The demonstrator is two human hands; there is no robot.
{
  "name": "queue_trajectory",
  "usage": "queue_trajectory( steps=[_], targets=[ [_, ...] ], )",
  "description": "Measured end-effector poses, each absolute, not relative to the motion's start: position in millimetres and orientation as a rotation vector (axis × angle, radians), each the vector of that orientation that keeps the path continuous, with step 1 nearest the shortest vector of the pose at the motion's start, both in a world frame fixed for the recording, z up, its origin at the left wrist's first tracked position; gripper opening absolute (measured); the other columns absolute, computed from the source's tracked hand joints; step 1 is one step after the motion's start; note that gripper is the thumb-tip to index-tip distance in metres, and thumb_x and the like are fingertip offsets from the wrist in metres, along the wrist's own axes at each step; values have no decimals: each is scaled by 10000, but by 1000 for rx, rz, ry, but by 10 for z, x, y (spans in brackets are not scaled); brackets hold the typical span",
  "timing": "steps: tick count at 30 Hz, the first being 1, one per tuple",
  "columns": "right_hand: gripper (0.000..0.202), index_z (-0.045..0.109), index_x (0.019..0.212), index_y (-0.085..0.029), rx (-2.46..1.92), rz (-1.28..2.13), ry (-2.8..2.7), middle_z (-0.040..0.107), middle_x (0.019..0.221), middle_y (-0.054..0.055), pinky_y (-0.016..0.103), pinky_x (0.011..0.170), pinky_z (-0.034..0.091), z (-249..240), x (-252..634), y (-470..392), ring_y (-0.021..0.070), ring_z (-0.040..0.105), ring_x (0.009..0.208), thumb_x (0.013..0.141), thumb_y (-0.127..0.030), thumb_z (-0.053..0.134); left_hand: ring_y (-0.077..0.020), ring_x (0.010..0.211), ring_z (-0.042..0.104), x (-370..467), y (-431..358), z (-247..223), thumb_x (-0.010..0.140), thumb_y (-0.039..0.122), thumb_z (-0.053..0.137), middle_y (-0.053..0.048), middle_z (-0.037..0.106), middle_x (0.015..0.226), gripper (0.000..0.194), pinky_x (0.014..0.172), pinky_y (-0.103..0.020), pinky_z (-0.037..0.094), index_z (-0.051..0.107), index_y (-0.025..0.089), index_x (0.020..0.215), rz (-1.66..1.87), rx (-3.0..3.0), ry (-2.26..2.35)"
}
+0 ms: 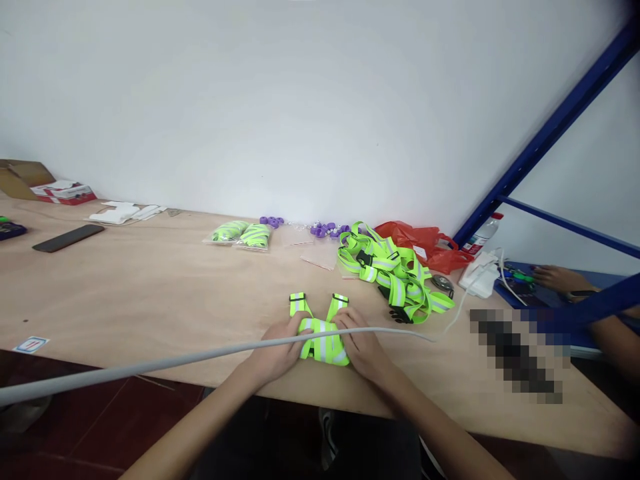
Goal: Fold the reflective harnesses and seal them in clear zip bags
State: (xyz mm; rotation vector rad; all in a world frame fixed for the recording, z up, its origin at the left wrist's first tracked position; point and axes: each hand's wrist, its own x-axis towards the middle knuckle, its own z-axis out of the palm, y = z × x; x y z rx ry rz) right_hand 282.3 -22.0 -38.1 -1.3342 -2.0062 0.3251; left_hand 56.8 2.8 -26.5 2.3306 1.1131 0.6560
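Note:
A neon-yellow reflective strap [324,345] with silver stripes lies folded into a bundle near the table's front edge. Two short ends with black sliders stick out from its far side. My left hand [283,347] grips the bundle's left side, fingers bent against it. On the right side, my right hand [361,343] is closed round the other edge. A white cable passes in front of both hands, close to the camera. Beyond my right hand lies a loose heap of the same straps [395,273] with black buckles.
Two bagged straps [255,235], purple pieces [325,230] and a red plastic bag [425,243] lie along the wall. A bottle [484,235] stands by the blue metal frame [540,140]. Another person's hand [557,278] is at the right. A dark flat bar [69,238] lies left.

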Motion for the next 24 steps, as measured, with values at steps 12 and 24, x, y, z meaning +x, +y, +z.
queue_trajectory(
  steps=[12,24],
  targets=[
    [543,306,1551,-153,-1497,247,-1990,387,1576,214,588,1163,358,-767,2849,-104,318,322,1492,1046,-347,354,-338,1497,311,671,139,-607,1061,334,329,-208,400,1574,465,1166,-596,333,494,126,1443,612,2533,1246],
    [772,139,1628,-255,-1414,846,-1866,248,1666,117,574,1226,225,-595,2877,-192,305,228,1531,999,-596,429,-287,1493,330,643,186,-522,1065,409,268,-192,392,1579,565,1232,-484,307,452,81,1487,559,2405,1148]
  ],
)
